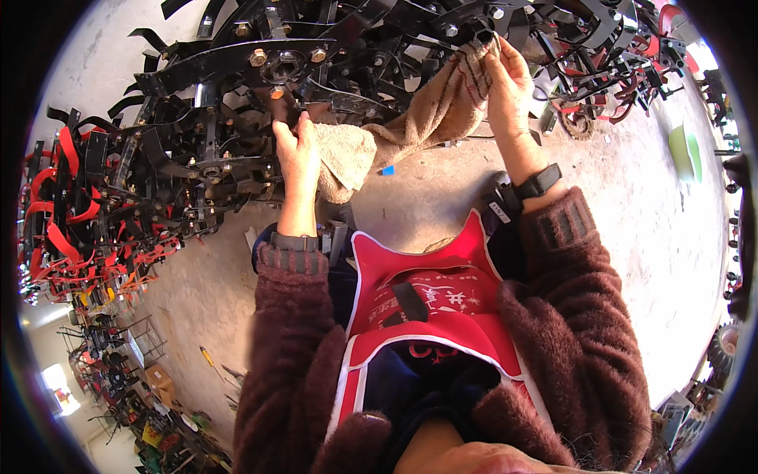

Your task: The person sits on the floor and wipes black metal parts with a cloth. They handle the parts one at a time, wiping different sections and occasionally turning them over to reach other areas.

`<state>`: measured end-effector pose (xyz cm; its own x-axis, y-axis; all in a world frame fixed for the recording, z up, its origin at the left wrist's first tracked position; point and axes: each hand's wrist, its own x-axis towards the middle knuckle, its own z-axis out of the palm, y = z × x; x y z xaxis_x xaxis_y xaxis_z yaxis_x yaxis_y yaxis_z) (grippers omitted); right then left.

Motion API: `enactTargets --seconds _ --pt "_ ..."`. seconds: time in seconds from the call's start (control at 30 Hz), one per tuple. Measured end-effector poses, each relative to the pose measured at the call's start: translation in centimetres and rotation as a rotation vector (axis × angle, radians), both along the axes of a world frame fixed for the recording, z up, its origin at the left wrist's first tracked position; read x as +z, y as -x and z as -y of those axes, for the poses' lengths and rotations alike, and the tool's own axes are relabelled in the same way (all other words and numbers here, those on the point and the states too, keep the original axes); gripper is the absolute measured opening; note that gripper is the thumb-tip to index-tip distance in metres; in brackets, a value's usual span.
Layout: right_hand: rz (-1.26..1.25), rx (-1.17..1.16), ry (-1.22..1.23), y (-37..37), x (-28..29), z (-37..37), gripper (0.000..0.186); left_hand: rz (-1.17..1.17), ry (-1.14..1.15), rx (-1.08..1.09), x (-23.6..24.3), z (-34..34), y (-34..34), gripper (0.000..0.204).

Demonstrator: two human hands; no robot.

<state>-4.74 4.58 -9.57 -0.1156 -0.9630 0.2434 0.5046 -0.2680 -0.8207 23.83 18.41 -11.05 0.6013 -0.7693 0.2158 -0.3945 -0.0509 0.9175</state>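
Note:
A tan towel (pixel 430 118) with dark stripes near one end hangs in a loose curve between my hands, in front of black metal machinery. My right hand (pixel 509 91) pinches its striped end, close to a round tube end (pixel 484 35) on the machine. The towel's other end bunches against my left hand (pixel 298 158), whose fingers are closed and partly hidden behind it. Just above my left hand are a flat black blade (pixel 237 65) and a hub (pixel 284 67) with brass-coloured bolts (pixel 257 57).
Curved black blades crowd the far side, with red blades (pixel 59 241) stacked at the left. A green piece (pixel 684 154) lies on the concrete floor at the right. A yellow-handled tool (pixel 207 356) and a cardboard box (pixel 158 383) sit at the lower left. My red apron (pixel 426 316) covers my lap.

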Motion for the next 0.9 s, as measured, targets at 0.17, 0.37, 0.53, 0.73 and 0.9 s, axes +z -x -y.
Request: enactTargets --seconds 0.17,0.37,0.53,0.73,0.9 --pt "0.077 0.022 -0.072 -1.9 0.2 -1.8 0.043 0.067 -0.076 0.017 0.2 -0.1 -0.1 0.046" --pt "0.366 0.09 -0.081 -3.7 -0.1 -2.5 0.049 0.044 -0.012 0.011 -0.3 0.1 -0.2 0.045" --pt "0.499 0.121 -0.203 -3.5 0.1 -2.4 0.043 0.032 -0.037 0.005 -0.2 0.1 -0.1 0.047" --pt "0.521 0.143 -0.229 -2.9 0.8 -2.6 0.039 0.049 -0.069 0.018 0.1 0.0 -0.1 0.047" --pt "0.227 0.267 -0.226 -2.7 -0.3 -1.6 0.032 0.049 -0.034 0.012 0.0 0.2 -0.1 0.046"
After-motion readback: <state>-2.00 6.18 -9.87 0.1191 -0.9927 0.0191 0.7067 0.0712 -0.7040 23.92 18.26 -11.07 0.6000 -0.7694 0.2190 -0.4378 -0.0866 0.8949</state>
